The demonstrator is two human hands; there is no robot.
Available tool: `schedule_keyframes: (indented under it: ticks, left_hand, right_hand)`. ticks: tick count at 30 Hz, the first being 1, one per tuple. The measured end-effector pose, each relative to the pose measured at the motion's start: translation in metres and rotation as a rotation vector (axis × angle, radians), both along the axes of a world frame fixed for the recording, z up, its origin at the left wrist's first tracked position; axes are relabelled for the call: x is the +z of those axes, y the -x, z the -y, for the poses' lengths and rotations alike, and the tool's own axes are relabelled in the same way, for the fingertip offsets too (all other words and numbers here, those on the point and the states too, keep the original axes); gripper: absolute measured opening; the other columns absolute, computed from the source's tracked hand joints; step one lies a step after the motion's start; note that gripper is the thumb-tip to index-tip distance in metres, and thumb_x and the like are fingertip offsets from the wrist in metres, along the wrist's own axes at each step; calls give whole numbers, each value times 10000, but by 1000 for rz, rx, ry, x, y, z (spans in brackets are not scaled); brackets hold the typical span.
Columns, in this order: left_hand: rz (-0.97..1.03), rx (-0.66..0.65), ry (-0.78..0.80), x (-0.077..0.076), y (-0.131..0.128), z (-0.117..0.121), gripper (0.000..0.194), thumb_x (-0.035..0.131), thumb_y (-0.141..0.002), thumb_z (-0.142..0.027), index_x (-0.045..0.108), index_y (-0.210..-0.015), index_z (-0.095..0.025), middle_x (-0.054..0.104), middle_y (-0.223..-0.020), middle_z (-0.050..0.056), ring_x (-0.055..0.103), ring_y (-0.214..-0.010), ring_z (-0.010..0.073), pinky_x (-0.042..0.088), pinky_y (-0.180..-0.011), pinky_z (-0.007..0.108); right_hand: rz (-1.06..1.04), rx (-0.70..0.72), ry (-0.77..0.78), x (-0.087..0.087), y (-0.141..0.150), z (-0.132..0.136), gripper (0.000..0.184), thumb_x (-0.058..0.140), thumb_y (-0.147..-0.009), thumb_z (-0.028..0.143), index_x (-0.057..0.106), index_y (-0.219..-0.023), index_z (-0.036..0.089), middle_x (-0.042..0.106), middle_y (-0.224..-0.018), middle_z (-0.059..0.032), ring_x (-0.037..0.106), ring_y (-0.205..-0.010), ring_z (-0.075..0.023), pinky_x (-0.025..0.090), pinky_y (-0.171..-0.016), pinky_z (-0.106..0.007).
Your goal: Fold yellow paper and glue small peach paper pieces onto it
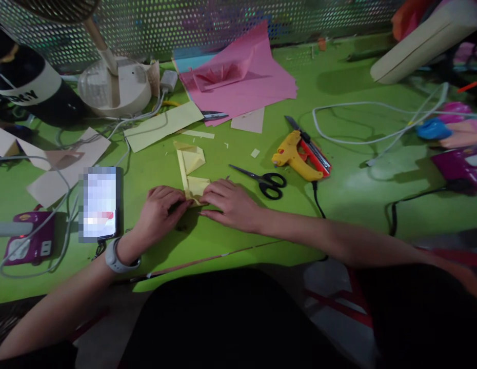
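Note:
A folded piece of yellow paper (190,163) lies on the green table, its near end between my two hands. My left hand (164,207) is closed, with thumb and fingers pinching the paper's lower left edge. From the right, my right hand (229,202) presses its bent fingers on the lower right corner of the same paper. Just beyond my right hand lie black-handled scissors (267,182), blades pointing left. A yellow glue gun (296,156) rests past them, against a red utility knife (313,154).
A phone (102,202) lies left of my left hand, near a purple power socket (34,238). Pink paper sheets (246,87), a yellow paper strip (163,125) and a fan base (117,87) sit at the back. White cable (357,141) loops across the right side.

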State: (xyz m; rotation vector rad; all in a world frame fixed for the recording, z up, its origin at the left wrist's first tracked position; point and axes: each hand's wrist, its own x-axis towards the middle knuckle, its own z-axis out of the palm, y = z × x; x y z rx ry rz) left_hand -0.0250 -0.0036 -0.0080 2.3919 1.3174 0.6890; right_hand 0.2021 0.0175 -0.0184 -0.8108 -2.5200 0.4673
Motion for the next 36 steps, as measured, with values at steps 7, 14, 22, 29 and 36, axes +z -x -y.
schedule_keyframes:
  ticks: [7, 14, 22, 29, 36]
  left_hand:
    - [-84, -92, -56, 3, 5, 6, 182, 626, -860, -223, 640, -1042, -220, 725, -975, 39, 664, -931, 221, 352, -1040, 498]
    - [-91, -97, -220, -7, 4, 3, 176, 538, -847, -79, 655, -879, -207, 737, -900, 16, 689, -840, 188, 343, -1114, 509]
    - [-93, -172, -146, -7, 9, -3, 169, 563, -860, -123, 637, -977, -219, 715, -987, 22, 681, -939, 187, 336, -1147, 527]
    - [-94, -136, -119, -6, 5, -4, 212, 509, -855, -66, 643, -906, -223, 712, -926, 5, 673, -877, 172, 356, -1137, 535]
    - [-144, -141, -102, -6, 4, -7, 123, 520, -914, -164, 632, -879, -201, 704, -967, 34, 656, -921, 181, 349, -1145, 520]
  right_hand:
    - [-92, 10, -145, -5, 4, 1, 162, 526, -959, 206, 665, -888, 162, 649, -853, -58, 552, -803, -170, 469, -707, -323]
    - [-90, 39, -207, -10, 5, 3, 233, 470, -986, 223, 645, -859, 136, 654, -839, -69, 561, -773, -159, 504, -693, -308]
    - [-60, 36, -152, -12, 4, 1, 187, 491, -972, 209, 648, -938, 114, 664, -882, -96, 591, -838, -188, 532, -740, -364]
    - [9, 7, -249, -10, 2, 1, 245, 432, -985, 156, 658, -893, 138, 666, -857, -81, 598, -800, -177, 527, -688, -338]
    - [-28, -24, -213, -17, 3, -1, 220, 484, -983, 239, 648, -881, 134, 678, -858, -86, 608, -803, -185, 524, -704, -346]
